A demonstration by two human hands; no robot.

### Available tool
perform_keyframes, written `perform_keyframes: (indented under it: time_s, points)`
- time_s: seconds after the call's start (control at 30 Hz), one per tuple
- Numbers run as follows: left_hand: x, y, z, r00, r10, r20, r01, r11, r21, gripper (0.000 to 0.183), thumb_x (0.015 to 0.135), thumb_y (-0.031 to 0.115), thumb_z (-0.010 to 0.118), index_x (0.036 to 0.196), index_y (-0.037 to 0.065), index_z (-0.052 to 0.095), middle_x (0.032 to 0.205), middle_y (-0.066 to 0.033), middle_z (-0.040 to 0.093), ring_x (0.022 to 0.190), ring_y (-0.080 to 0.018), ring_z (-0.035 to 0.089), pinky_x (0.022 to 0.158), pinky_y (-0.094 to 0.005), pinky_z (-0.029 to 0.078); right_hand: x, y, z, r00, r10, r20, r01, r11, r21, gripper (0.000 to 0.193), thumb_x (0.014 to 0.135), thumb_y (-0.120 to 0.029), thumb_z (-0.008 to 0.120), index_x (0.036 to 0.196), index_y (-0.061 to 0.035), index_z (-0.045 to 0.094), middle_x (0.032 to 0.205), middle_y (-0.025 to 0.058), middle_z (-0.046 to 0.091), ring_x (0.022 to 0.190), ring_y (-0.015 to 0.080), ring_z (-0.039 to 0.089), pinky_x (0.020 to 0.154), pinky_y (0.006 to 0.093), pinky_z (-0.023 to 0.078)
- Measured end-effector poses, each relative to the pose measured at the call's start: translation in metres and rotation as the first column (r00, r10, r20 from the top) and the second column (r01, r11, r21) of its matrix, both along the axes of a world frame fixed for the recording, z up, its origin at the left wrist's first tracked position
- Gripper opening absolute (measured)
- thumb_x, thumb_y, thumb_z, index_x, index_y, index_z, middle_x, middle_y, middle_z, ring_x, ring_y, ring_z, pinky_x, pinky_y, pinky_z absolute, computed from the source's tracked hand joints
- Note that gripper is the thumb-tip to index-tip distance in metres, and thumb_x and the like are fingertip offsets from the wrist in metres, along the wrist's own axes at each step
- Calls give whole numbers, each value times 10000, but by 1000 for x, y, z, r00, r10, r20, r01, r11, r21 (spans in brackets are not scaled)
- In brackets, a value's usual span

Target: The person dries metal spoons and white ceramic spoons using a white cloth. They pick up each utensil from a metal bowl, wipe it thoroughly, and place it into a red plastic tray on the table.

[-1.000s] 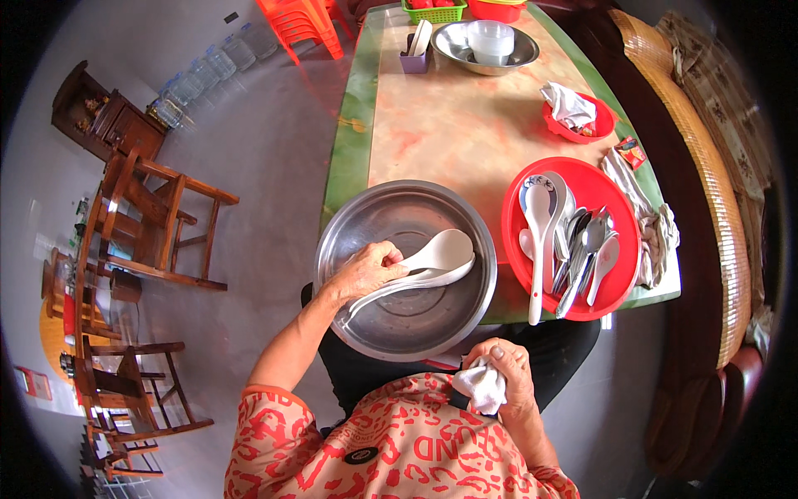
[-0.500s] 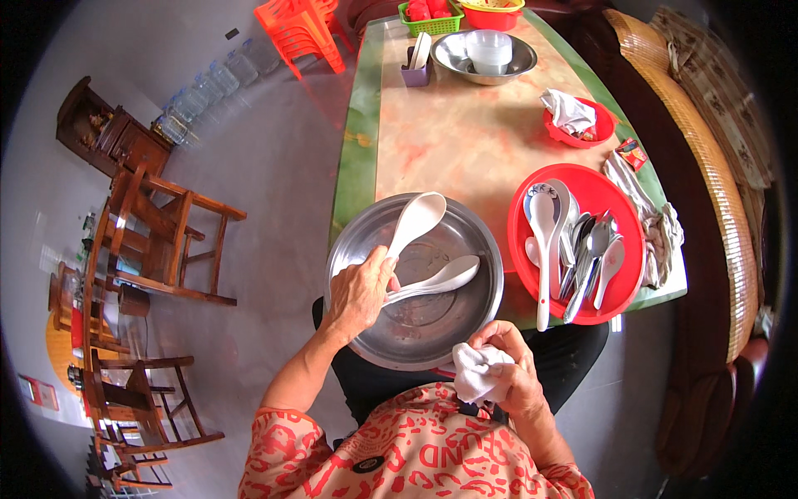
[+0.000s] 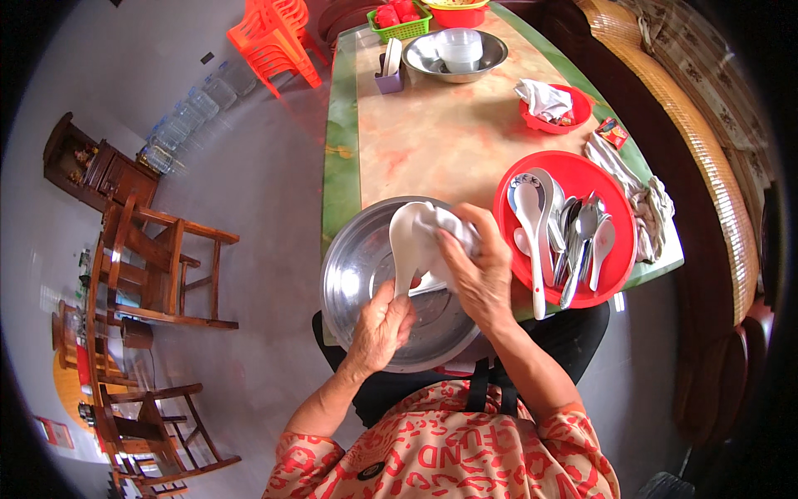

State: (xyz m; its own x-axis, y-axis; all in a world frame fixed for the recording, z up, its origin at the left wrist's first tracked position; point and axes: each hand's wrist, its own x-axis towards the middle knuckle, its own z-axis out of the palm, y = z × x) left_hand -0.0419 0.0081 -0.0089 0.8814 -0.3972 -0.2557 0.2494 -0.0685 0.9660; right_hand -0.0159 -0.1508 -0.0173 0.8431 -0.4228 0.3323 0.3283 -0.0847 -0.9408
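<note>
My left hand (image 3: 381, 328) grips a large white spoon (image 3: 402, 249) by its handle, bowl end up, over a wide steel basin (image 3: 342, 274). A bunched white cloth (image 3: 447, 226) is in my right hand (image 3: 484, 274), pressed against the spoon's bowl, part of which it hides. A second white spoon (image 3: 429, 284) lies in the basin, mostly covered by my hands. To the right, a round red basin (image 3: 617, 233) holds white spoons (image 3: 527, 200) and several metal spoons (image 3: 586, 223), heaped with their handles toward me.
Farther up the table (image 3: 432, 141) stand a red basket (image 3: 573, 116) with a white cloth, a steel bowl (image 3: 416, 58) holding clear plastic tubs, and a purple holder (image 3: 389, 81). A crumpled cloth (image 3: 648, 208) lies along the right edge. Wooden chairs (image 3: 170, 258) stand left.
My right hand has brought the cloth up from the basin's near rim to the spoon's bowl. The spoon in my left hand is now more upright and slightly lower. The view has shifted a little.
</note>
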Motion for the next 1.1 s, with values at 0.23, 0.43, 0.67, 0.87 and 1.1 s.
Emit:
perform_keyframes:
  time_s: [0.23,0.43,0.67,0.87,1.1]
  points:
    - [-5,2,-7,994,60,91,-68,993,96,288,990,255,377,1126,39,512,641,24,429,517,-36,360,443,-186,313,5,13,-8,988,60,144,4,912,-410,451,691,-15,700,1110,0,532,1000,166,471,876,336,498,710,398,450]
    - [-7,-1,-16,965,4,261,-58,978,202,298,985,271,397,1130,36,506,628,18,464,522,-47,398,453,-201,340,-19,7,-10,976,198,87,-104,783,-613,437,640,-2,688,1052,-47,551,941,134,485,820,317,516,676,396,470]
    - [-13,-8,-11,989,58,138,-74,991,112,291,984,265,395,1130,37,501,625,20,448,506,-44,380,444,-202,322,-2,11,2,958,-148,248,266,784,-561,398,599,50,677,970,-22,554,889,131,558,757,318,532,656,383,455]
    - [-13,-14,-11,979,73,192,-96,989,116,275,987,266,386,1076,32,500,624,14,451,501,-45,386,438,-201,318,5,23,6,973,-71,220,183,819,-544,382,606,8,706,966,-31,584,921,123,602,789,302,543,691,369,466]
    - [-15,-8,-8,986,36,160,-51,994,92,268,985,256,393,1091,31,493,635,20,443,505,-32,374,433,-193,306,-5,4,10,964,196,180,-64,828,-558,384,587,43,651,955,-58,604,928,81,573,796,297,511,661,364,449]
